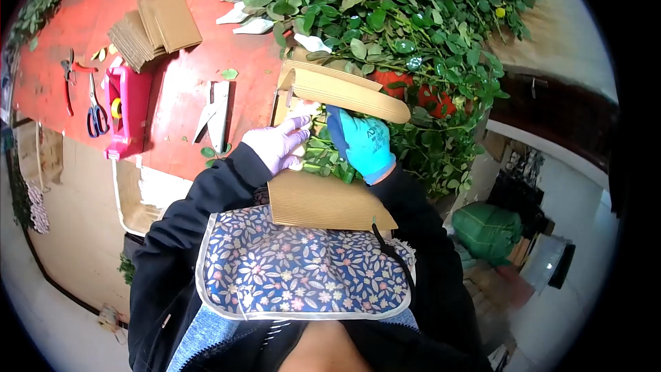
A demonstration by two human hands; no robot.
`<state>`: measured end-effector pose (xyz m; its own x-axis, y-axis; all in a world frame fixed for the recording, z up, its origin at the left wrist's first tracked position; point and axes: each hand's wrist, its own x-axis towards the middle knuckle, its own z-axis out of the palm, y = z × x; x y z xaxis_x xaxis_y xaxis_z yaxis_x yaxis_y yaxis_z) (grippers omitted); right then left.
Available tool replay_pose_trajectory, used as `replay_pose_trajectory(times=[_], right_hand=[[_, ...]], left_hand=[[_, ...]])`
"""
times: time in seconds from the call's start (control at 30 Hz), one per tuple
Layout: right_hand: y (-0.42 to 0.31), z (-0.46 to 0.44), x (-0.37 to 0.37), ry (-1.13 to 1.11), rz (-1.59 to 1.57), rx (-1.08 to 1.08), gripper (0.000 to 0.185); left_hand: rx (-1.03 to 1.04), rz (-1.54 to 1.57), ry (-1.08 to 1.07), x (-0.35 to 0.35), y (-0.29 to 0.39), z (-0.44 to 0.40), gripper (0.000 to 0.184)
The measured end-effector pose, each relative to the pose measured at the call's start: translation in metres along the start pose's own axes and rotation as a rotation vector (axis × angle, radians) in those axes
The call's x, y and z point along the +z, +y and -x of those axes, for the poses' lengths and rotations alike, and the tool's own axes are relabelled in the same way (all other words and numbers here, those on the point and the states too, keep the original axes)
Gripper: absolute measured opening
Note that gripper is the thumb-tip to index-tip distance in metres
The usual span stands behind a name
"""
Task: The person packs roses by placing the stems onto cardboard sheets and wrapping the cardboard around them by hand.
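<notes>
Looking down at the red table (248,62), we found the leafy stems (325,151) between our two gloved hands, lying in an opened corrugated cardboard wrap (327,200). Its near flap spread toward our floral apron (310,262); its far flap stood curled behind the fingers.

Our left hand (279,145), in a lilac glove, lay at the left edge of the stems, fingers bent and slightly apart, their tips just beside some pale petals (315,108). Our right hand (363,141), in a bright blue glove, covered the right part of the stems, fingers close together and pointing up and left. The undersides were hidden, so we could not tell whether either hand was clamped on anything.

Containers: a pink holder (131,114) stood at the left, with a yellow roll (116,107) inside it. A pale-rimmed bin (120,200) sat below the table edge; we could not make out its contents.

Nearby we noted a white hand tool (217,117) with its arms spread, blue-handled scissors (96,110), a stack of cardboard pieces (169,24) and, beyond the wrap, a large heap of foliage (406,21).
</notes>
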<state>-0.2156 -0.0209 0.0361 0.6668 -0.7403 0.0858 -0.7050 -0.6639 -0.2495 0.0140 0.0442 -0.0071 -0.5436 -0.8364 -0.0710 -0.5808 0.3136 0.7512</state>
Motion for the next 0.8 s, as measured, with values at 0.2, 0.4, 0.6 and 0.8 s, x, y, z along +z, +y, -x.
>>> replay_pose_trajectory(times=[0.2, 0.4, 0.6, 0.8], right_hand=[[-0.002, 0.002, 0.019, -0.213, 0.208, 0.17, 0.044], [0.016, 0.008, 0.043, -0.135, 0.123, 0.163, 0.033], [0.015, 0.003, 0.046, -0.081, 0.12, 0.155, 0.02], [0.0, -0.005, 0.035, 0.033, 0.01, 0.194, 0.017]], left_hand=[[-0.029, -0.033, -0.022, 0.004, -0.004, -0.001, 0.055], [-0.079, 0.021, -0.059, 0.005, -0.004, -0.003, 0.056], [-0.053, 0.012, -0.019, 0.003, -0.002, -0.003, 0.058], [-0.065, -0.041, -0.084, 0.004, -0.003, -0.004, 0.058]])
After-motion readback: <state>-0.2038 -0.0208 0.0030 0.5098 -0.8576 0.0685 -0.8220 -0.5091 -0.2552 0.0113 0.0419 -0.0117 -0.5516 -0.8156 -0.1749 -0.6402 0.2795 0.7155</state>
